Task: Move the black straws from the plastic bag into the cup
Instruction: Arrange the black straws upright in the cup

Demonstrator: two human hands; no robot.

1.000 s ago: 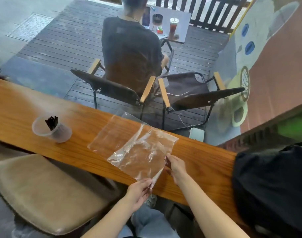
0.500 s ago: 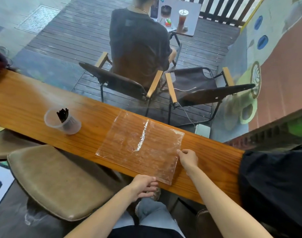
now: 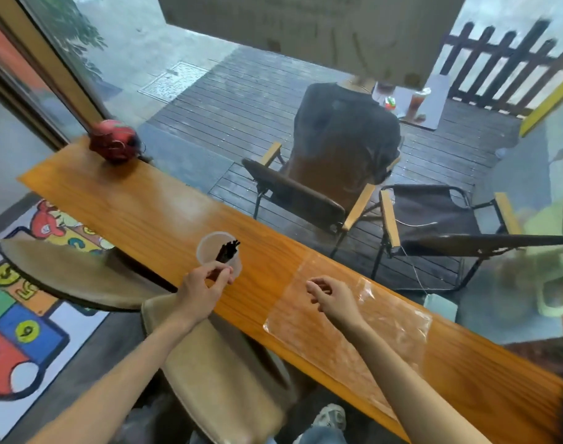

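Observation:
A clear plastic cup (image 3: 209, 243) stands on the wooden counter (image 3: 152, 213) with several black straws (image 3: 229, 249) upright inside it. My left hand (image 3: 203, 285) is at the cup's near side, thumb and fingers curled round its lower wall. To the right, the clear plastic bag (image 3: 366, 328) lies flat on the counter, and no straws show inside it. My right hand (image 3: 333, 296) hovers over the bag's left edge with fingers loosely curled, holding nothing.
A red round object (image 3: 115, 144) sits at the counter's far left end. Tan stools (image 3: 216, 363) stand below the near edge. Beyond the window, a person sits on a folding chair (image 3: 293, 190) on a deck. A dark bag (image 3: 562, 373) lies at the counter's right end.
Both hands have left the bag, which lies flat now. My left hand moved left to the cup and my right hand lifted above the bag's left edge. The view swung left.

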